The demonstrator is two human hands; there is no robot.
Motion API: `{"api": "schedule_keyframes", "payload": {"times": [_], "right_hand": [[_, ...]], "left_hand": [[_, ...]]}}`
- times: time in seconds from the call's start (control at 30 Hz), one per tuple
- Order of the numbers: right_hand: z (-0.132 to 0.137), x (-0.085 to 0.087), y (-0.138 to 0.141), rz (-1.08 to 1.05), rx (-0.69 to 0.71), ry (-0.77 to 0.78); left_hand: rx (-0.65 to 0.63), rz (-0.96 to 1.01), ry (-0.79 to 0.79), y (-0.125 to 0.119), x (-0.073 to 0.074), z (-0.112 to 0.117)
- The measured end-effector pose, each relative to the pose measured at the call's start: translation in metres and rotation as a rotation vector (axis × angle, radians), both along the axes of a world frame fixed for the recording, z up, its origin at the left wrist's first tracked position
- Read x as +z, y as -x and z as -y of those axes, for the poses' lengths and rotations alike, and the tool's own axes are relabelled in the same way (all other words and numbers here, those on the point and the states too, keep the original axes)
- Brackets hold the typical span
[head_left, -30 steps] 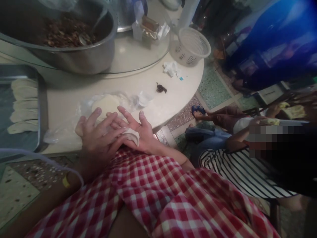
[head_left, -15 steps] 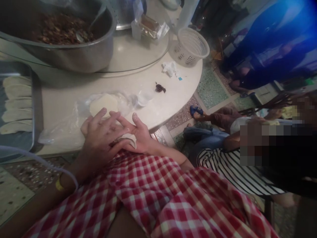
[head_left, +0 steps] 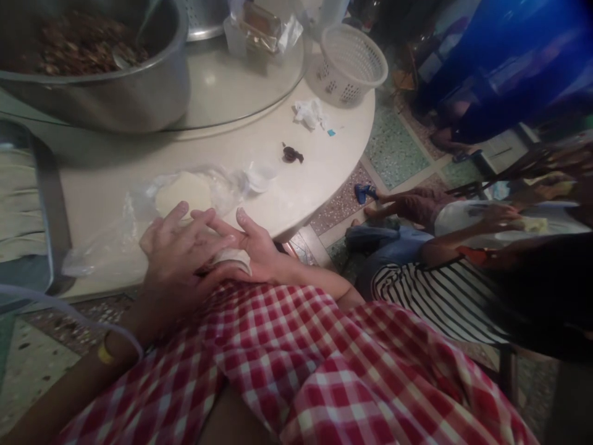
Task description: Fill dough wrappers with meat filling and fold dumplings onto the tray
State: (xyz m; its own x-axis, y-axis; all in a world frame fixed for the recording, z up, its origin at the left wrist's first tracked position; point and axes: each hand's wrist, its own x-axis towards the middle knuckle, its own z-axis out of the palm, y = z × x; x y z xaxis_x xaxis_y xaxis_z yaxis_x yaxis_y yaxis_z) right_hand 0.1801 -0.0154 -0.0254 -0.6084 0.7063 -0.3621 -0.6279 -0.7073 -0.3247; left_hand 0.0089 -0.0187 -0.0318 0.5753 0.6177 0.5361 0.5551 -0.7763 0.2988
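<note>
A half-folded dumpling [head_left: 235,255] with dark filling at its edge lies in the palm of my right hand [head_left: 259,247]. That palm faces up, with the thumb stretched away from me. My left hand [head_left: 173,259] reaches over it, palm down, its thumb and forefinger closed about the dumpling. The left hand hides part of the dumpling and of the right fingers. Just beyond my fingertips, a round dough wrapper [head_left: 184,193] rests on a clear plastic bag [head_left: 109,238].
A large metal bowl [head_left: 115,105] holds brown filling and a spoon. Left of my hands is a metal tray [head_left: 53,247] with several dumplings [head_left: 16,191]. A white basket [head_left: 354,65], crumpled tissue [head_left: 310,114] and a dark scrap [head_left: 291,153] are farther off. People sit at right.
The view has shifted, so the bowl and tray appear farther left. My left thumb and fingers have moved slightly along the dumpling, which stays in the right palm.
</note>
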Motion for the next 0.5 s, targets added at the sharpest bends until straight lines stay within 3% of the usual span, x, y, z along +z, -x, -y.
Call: {"api": "schedule_keyframes", "payload": {"times": [0.1,0.17,0.33,0.5], "right_hand": [[-0.002,-0.004,0.001,-0.053,0.095,0.067],[-0.002,-0.007,0.000,-0.061,0.084,0.114],[-0.005,-0.008,-0.007,-0.169,0.152,0.113],[-0.004,-0.007,-0.011,-0.163,0.092,0.071]], "left_hand": [[-0.138,-0.046,0.005,-0.003,0.002,-0.005],[-0.174,-0.086,0.034,-0.005,0.003,-0.008],[-0.163,-0.089,0.025,-0.008,0.003,-0.007],[-0.081,-0.074,-0.005,-0.003,0.000,-0.002]]}}
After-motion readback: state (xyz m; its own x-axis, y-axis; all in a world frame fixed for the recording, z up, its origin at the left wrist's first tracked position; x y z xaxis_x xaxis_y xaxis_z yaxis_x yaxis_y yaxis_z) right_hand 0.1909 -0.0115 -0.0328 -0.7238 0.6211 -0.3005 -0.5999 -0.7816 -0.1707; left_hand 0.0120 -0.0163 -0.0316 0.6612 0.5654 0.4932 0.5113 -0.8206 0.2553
